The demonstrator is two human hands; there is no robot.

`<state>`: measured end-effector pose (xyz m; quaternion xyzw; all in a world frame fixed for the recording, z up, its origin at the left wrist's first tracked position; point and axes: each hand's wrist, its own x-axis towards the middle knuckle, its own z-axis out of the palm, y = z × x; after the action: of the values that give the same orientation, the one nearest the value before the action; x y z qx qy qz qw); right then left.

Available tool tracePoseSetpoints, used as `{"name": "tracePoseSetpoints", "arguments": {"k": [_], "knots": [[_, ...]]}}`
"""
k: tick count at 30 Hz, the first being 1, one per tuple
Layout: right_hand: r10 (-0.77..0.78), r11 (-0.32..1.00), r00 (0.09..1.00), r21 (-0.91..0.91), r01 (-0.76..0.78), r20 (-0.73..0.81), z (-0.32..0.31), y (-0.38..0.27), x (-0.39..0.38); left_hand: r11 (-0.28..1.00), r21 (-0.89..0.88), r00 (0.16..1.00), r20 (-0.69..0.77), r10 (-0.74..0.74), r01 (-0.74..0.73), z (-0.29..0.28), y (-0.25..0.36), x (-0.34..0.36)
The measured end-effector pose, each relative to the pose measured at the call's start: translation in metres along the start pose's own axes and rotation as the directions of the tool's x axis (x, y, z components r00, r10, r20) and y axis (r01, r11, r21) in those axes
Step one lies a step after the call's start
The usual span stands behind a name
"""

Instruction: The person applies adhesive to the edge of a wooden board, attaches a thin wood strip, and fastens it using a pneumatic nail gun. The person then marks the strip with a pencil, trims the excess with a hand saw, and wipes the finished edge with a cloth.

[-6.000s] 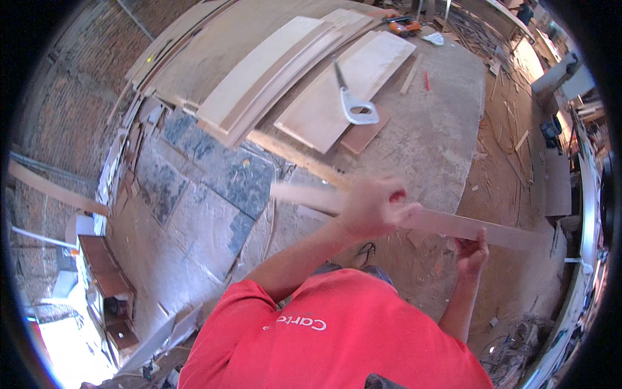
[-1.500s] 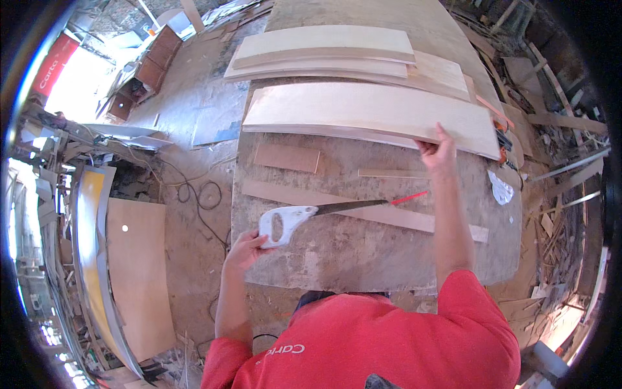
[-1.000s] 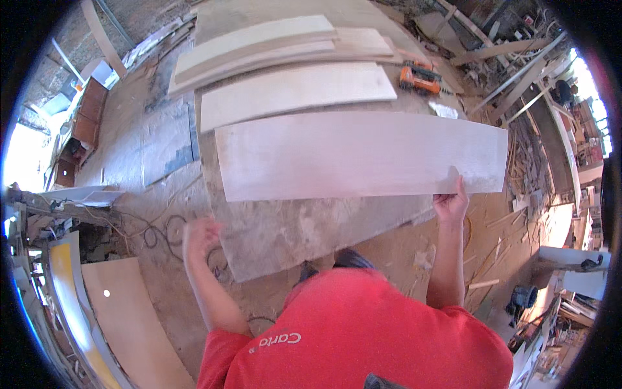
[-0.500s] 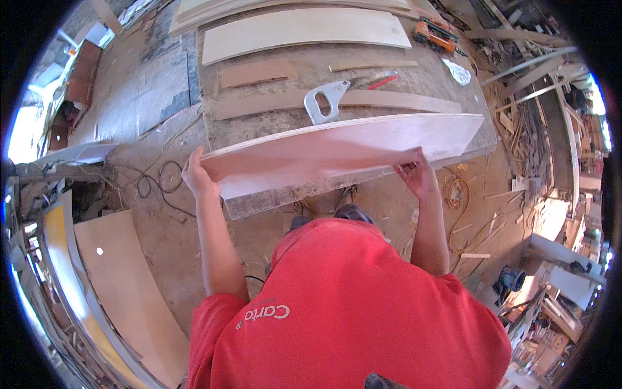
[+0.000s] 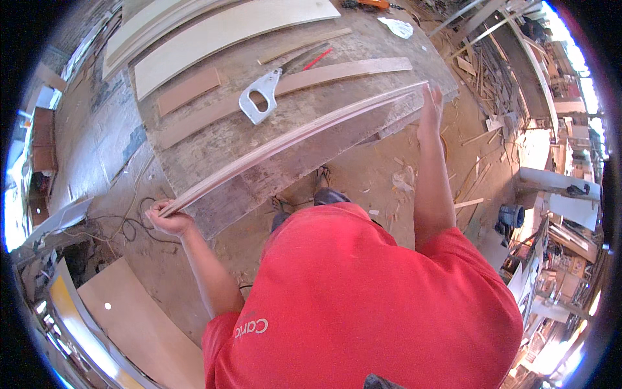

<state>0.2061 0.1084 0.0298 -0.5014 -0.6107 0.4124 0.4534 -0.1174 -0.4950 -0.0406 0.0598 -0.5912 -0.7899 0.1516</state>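
Note:
A long, pale plywood board (image 5: 291, 144) stands nearly on edge over the near part of the worktable (image 5: 223, 150); mostly its narrow edge shows, with lines running along it. My left hand (image 5: 170, 218) wraps around its near left end, fingers closed. At the far right end my right hand (image 5: 432, 107) holds the board's tip, its fingers pointing up along it. Beyond the board lies a handsaw (image 5: 260, 97) with a grey handle, next to a thin red stick or pencil (image 5: 318, 59). A long flat wooden strip (image 5: 350, 73) passes under the saw.
Farther back lie a short brown wooden piece (image 5: 189, 91), a narrow stick (image 5: 304, 45) and wide pale boards (image 5: 227, 42). An orange tool (image 5: 374, 4) and a white plastic bag (image 5: 396, 27) sit at the far side. Cables (image 5: 133, 223) and wood scraps (image 5: 470, 203) litter the floor.
The board has tipped from showing its broad face to showing its edge. My left hand moved down and left; my right hand slid to the right end. The view has turned.

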Motion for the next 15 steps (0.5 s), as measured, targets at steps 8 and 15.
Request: {"name": "tracePoseSetpoints", "arguments": {"k": [8, 15], "knots": [[0.167, 0.984, 0.982, 0.039, -0.171, 0.090, 0.012, 0.015, 0.029, 0.989, 0.116, 0.995, -0.025, 0.093, -0.090, -0.017, -0.010, -0.004], [0.356, 0.924, 0.933, 0.130, -0.359, 0.049, -0.005, 0.000, 0.027, 0.998, 0.063, 0.995, -0.092, 0.031, -0.025, -0.001, 0.003, -0.019]]}}
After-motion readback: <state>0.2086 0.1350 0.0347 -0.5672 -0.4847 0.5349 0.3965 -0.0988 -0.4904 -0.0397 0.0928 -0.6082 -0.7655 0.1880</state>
